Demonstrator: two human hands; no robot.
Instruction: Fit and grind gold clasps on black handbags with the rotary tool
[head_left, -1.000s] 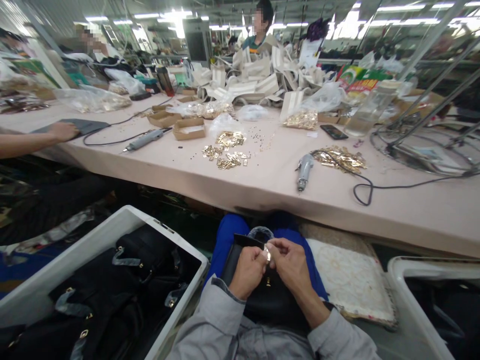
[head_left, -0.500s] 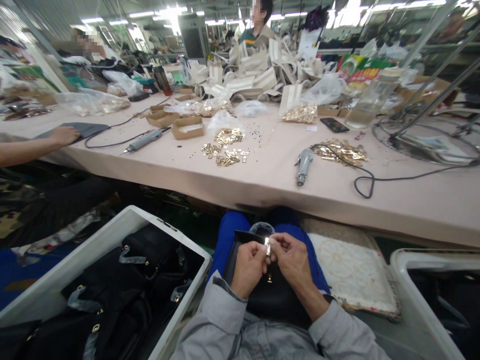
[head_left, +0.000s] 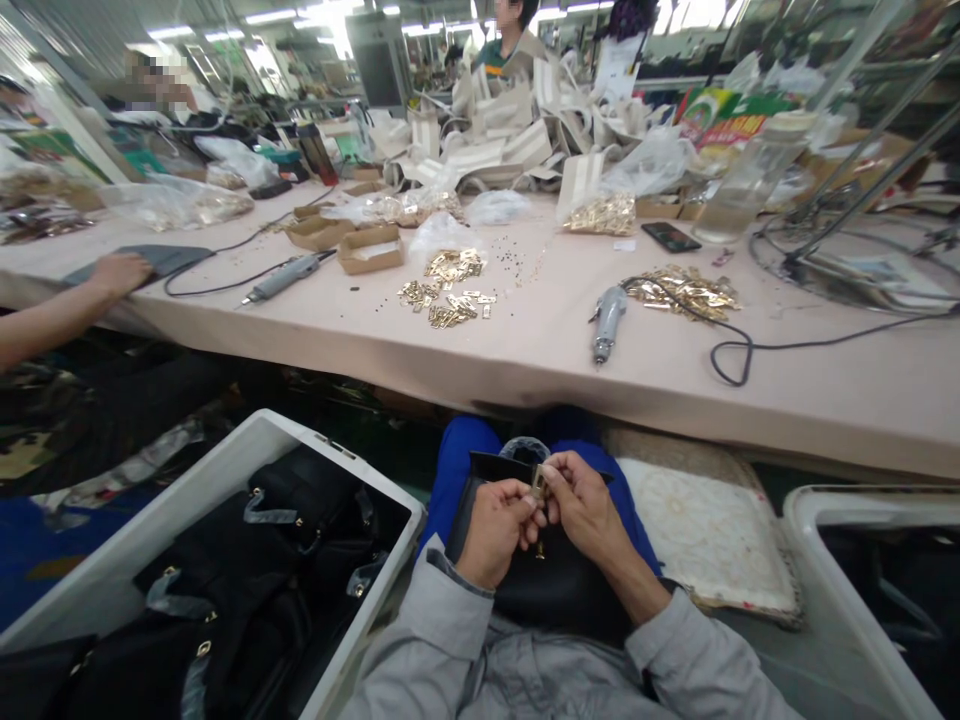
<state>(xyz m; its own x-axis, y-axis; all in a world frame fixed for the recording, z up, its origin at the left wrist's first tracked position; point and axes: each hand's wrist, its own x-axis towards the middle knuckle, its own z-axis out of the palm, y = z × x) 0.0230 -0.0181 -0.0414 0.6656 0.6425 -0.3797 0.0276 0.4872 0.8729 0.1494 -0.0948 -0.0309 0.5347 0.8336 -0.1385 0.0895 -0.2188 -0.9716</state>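
Left hand [head_left: 491, 530] and right hand [head_left: 589, 510] are both pinching a tiny gold fitting [head_left: 539, 479], right over the black bag [head_left: 536, 600] on the lap [head_left: 459, 462]. Desk [head_left: 547, 305] edge crosses at 12, bare strip along it; white crate [head_left: 384, 483] kinda crowds the left side around 9.

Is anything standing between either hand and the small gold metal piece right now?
Nothing visible: the left hand and the right hand both pinch the gold metal piece over the black bag. Their grip hides whether it touches the bag.
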